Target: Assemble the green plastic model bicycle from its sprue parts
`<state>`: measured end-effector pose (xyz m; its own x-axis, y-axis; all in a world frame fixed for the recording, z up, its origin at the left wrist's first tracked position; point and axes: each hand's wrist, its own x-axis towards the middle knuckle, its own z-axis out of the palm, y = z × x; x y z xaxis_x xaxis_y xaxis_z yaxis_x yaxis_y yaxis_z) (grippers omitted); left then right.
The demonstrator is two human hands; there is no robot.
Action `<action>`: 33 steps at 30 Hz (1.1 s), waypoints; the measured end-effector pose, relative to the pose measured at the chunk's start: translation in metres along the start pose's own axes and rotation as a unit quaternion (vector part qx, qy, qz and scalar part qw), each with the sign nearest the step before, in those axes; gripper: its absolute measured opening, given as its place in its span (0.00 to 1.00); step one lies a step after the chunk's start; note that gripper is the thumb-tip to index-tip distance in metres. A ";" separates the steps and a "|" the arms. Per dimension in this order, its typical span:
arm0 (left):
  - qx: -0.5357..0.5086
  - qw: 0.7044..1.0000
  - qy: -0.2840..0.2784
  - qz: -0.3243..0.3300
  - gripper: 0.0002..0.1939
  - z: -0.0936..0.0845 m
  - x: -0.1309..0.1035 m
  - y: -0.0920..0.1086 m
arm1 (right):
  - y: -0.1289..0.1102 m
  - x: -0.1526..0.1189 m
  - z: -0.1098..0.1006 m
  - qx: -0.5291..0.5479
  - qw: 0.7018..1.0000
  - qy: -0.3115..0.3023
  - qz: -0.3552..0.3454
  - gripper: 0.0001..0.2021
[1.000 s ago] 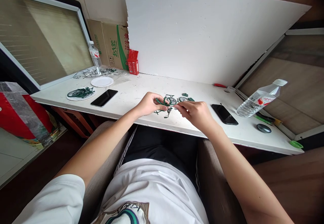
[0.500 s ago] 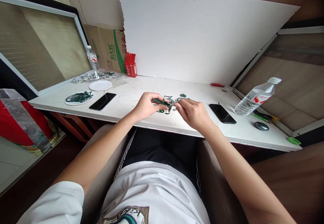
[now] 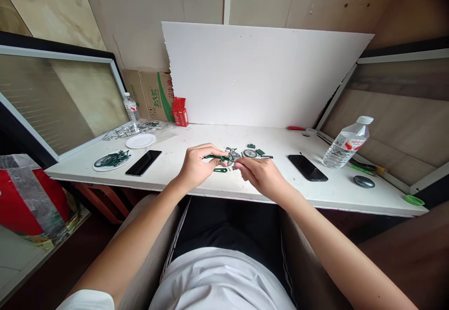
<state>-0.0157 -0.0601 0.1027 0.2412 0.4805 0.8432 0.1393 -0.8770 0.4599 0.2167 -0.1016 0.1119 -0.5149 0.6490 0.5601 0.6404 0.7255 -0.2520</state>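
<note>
- Green and slim, a part (image 3: 219,158) was gripped by the left hand (image 3: 196,165) at the centre of the head view.
- Beside it, the right hand (image 3: 260,172) had its fingers bent; whether they held anything could not be told.
- Just above, a spoked wheel (image 3: 250,153) and a green block (image 3: 260,152) lay loose on the table (image 3: 210,134).
- Centre-left, a white plate (image 3: 108,169) bore more green pieces (image 3: 114,159); work looked partway along, many parts apparently unjoined.
</note>
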 end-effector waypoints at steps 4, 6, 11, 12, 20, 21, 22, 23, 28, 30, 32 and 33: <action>0.007 1.000 0.010 0.018 0.07 0.001 -0.002 -0.006 | -0.006 0.002 0.007 0.206 0.969 -0.040 0.127 0.21; 0.016 0.999 0.013 0.028 0.08 0.000 -0.002 -0.008 | -0.008 0.004 0.014 0.326 0.925 -0.042 0.191 0.22; 0.069 0.996 -0.018 0.063 0.09 -0.005 -0.001 -0.013 | 0.001 0.007 0.024 0.579 0.756 -0.098 0.288 0.22; 0.078 0.995 -0.030 0.062 0.09 -0.006 -0.001 -0.013 | 0.003 0.008 0.024 0.593 0.741 -0.106 0.297 0.21; 0.065 0.996 -0.068 0.007 0.06 -0.015 0.004 -0.006 | -0.008 0.005 0.023 0.400 0.892 -0.042 0.208 0.25; 0.064 0.995 -0.071 0.001 0.05 -0.017 0.005 -0.003 | -0.011 0.004 0.021 0.342 0.920 -0.020 0.189 0.24; 0.063 0.995 -0.073 -0.004 0.05 -0.018 0.006 0.000 | -0.013 0.003 0.020 0.286 0.944 -0.005 0.167 0.22; 0.061 0.995 -0.074 -0.007 0.05 -0.019 0.007 0.003 | -0.015 0.002 0.019 0.232 0.962 0.004 0.142 0.20; 0.064 0.995 -0.078 0.014 0.06 -0.025 0.009 0.019 | -0.007 -0.002 0.013 0.012 0.999 0.036 -0.031 0.13; 0.067 0.994 -0.076 0.030 0.07 -0.025 0.009 0.023 | -0.003 -0.002 0.012 -0.047 0.995 0.049 -0.077 0.13; 0.069 0.994 -0.071 0.044 0.08 -0.025 0.008 0.025 | -0.001 -0.003 0.011 -0.071 0.992 0.056 -0.085 0.13; 0.068 0.994 -0.068 0.048 0.09 -0.024 0.008 0.026 | -0.002 -0.003 0.012 -0.063 0.993 0.056 -0.077 0.14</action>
<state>-0.0334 -0.0790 0.1281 0.3863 0.3995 0.8314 0.2359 -0.9142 0.3296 0.2107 -0.1025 0.1014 -0.5503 0.4983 0.6700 0.6288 0.7752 -0.0601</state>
